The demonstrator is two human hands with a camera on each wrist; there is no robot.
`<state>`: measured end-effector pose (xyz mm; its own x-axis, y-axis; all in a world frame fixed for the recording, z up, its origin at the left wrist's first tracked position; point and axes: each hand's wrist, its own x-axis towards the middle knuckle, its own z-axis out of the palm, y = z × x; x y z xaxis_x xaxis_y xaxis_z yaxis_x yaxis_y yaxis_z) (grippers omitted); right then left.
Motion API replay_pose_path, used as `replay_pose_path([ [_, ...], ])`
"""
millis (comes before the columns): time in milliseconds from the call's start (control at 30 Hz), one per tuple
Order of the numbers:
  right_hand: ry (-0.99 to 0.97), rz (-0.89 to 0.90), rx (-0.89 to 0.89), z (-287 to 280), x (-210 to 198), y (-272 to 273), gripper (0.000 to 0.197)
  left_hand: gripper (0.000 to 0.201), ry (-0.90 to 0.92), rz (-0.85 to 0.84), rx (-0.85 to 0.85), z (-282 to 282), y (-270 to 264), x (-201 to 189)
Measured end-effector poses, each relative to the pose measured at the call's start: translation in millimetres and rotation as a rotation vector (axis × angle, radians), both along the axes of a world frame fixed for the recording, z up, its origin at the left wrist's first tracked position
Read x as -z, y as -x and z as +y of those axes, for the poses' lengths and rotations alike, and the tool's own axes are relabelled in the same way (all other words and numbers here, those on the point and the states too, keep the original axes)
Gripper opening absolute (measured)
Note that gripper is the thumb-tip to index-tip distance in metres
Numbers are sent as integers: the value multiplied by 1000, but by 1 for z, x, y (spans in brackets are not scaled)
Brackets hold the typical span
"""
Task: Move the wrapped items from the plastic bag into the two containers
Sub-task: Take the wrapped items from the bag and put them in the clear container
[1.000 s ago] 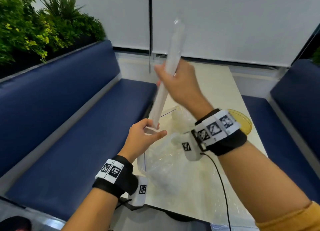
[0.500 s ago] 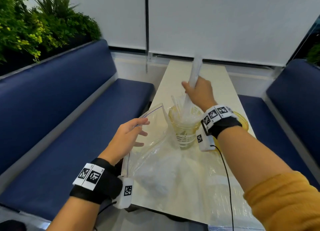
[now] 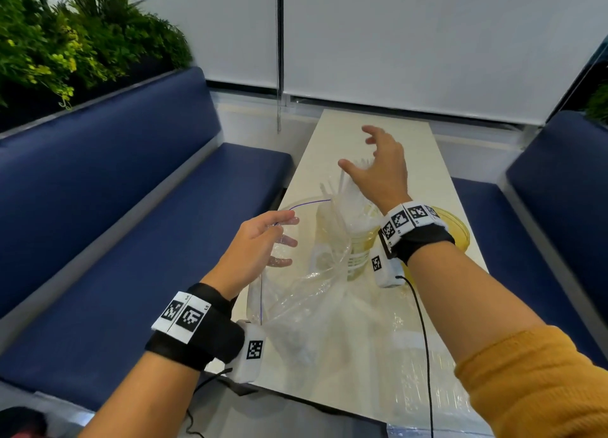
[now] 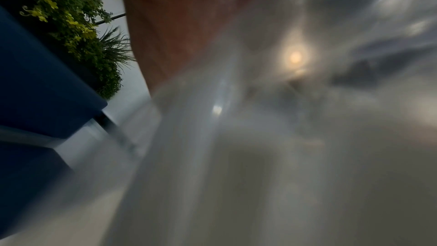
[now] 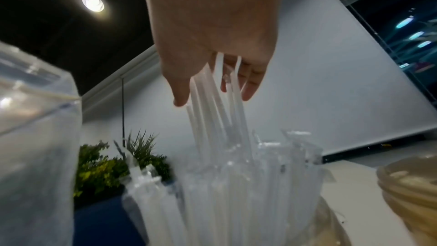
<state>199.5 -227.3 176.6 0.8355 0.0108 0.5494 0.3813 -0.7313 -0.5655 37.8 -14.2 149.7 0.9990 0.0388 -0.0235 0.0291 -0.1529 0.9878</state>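
A clear plastic bag [image 3: 312,309] lies on the pale table [image 3: 418,151], its mouth raised. My left hand [image 3: 289,228] pinches the bag's rim, thumb outside and fingers showing through the plastic. In the left wrist view the bag [image 4: 260,147] is a blur against my palm. Several wrapped straws [image 3: 348,194] stand in a clear yellowish container [image 3: 358,253]. Just above their tops hovers my right hand [image 3: 362,151], fingers spread and holding nothing. The right wrist view shows the hand [image 5: 212,98] brushing the straws' tips [image 5: 217,137]. A second yellowish container [image 3: 455,230] sits right of it, partly hidden by my wrist.
Blue benches run along both sides of the narrow table: left bench [image 3: 115,214], right bench [image 3: 559,194]. Green plants [image 3: 65,43] stand behind the left bench. White blinds close off the far end. A black cable [image 3: 424,339] trails from my right wrist across the table.
My right hand carried the bundle of wrapped straws from above the bag down into the near container and let go. My left hand moved to the bag's rim.
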Motion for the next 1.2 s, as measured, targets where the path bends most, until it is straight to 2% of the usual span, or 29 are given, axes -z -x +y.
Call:
replay_pose_path([
  [100,232,2,-149,4,14,-6,49,40,-1,6,-4,-3,1,-1],
  [167,460,97,-184,4,24,-8,42,40,-9,6,3,-4,1,-3],
  [233,667,236,-214,2,36,-12,48,41,-27,13,37,-3,2,-6],
  [300,744,310,-215,-2,40,-13,65,42,-55,12,87,-2,3,-7],
  [333,706,314,-190,-4,41,-12,75,42,-71,0,115,-2,3,-7],
  [367,623,297,-164,-5,38,-11,76,43,-94,-15,139,-2,3,-7],
  [433,451,167,-140,-1,20,-2,58,51,-130,-37,170,-4,3,-8],
  [500,359,8,-177,10,-8,14,38,56,-108,-32,171,-8,3,-9],
  [567,306,-85,-308,24,-35,40,29,49,-47,-34,157,-13,2,-7],
  [600,321,-77,-387,30,-43,52,28,46,-12,-32,146,-14,2,-5],
  [633,381,-7,-451,35,-48,65,29,46,25,-32,136,-15,2,-3],
  [700,622,246,-542,44,-45,88,27,50,110,-46,124,-17,2,-3],
  [767,807,498,-611,48,-29,101,12,56,232,-44,111,-19,3,-3],
  [800,830,581,-681,50,-21,108,6,59,301,-33,97,-19,3,-2],
  [833,819,641,-751,52,-13,111,23,61,362,-21,85,-20,3,0],
  [900,757,690,-862,58,0,118,42,58,431,-8,63,-18,3,6],
  [1033,730,704,-918,71,20,127,48,59,455,-7,-20,-18,-1,11],
  [1100,718,707,-944,74,24,130,40,59,440,-18,-37,-19,-2,13],
  [1200,686,719,-958,73,20,130,8,59,426,-18,-54,-16,-3,16],
])
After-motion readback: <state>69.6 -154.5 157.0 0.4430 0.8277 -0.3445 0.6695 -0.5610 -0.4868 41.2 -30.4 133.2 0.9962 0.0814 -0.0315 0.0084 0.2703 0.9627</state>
